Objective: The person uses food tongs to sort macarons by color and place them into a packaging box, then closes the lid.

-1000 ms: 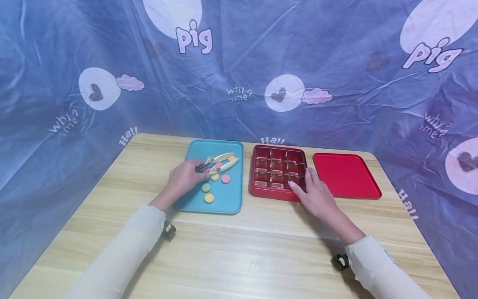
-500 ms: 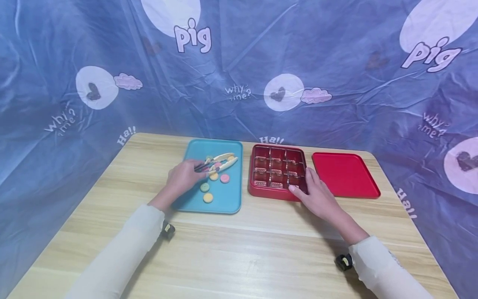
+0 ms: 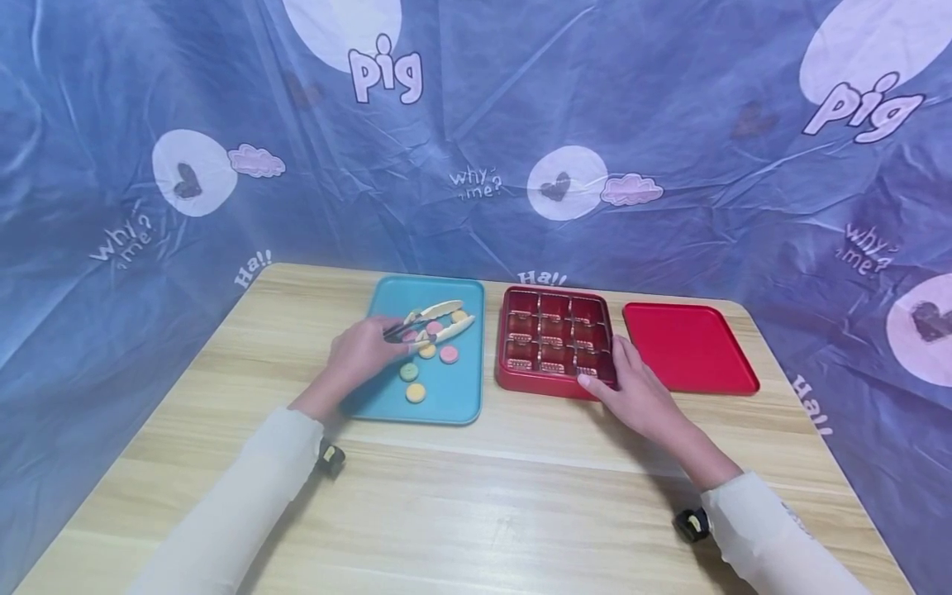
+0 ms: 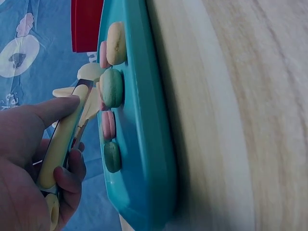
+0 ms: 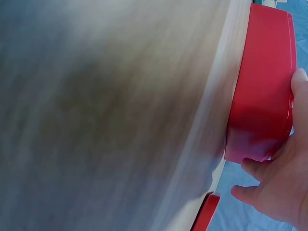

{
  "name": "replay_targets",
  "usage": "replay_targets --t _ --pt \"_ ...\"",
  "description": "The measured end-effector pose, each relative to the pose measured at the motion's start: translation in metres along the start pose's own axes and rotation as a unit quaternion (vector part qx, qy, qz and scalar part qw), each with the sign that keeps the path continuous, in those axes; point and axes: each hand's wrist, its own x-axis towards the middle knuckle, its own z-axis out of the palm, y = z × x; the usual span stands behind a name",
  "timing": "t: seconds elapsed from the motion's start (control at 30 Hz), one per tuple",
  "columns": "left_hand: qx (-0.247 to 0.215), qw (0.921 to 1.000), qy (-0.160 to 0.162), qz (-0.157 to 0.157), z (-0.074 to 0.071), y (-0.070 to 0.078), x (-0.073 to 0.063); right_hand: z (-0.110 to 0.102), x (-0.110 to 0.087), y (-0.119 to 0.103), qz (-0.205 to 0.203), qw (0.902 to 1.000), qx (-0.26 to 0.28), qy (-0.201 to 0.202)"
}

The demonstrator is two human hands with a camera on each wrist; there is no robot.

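My left hand holds a pair of cream-tipped tongs, low over the blue tray. The tongs' tips stand apart around a yellow macaron; whether they touch it I cannot tell. Several more macarons lie on the tray, among them a pink one, a green one and a yellow one. My right hand grips the near right corner of the red divided box, thumb at the rim and fingers along the right side. Its clear compartments hold nothing visible.
A flat red lid lies right of the box, close to my right hand. The wooden table ends at a blue printed cloth behind and at both sides. A narrow strip of table separates tray and box.
The tongs have barely moved over the tray. My right thumb has slid slightly right and down, from over the near compartments to the box's near rim.
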Motion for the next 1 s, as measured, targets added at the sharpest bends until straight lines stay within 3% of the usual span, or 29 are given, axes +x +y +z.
replay_targets --t 1.0 --pt "0.002 0.9999 -0.006 -0.008 -0.009 -0.007 -0.013 -0.002 -0.001 -0.002 0.012 0.9998 0.007 -0.013"
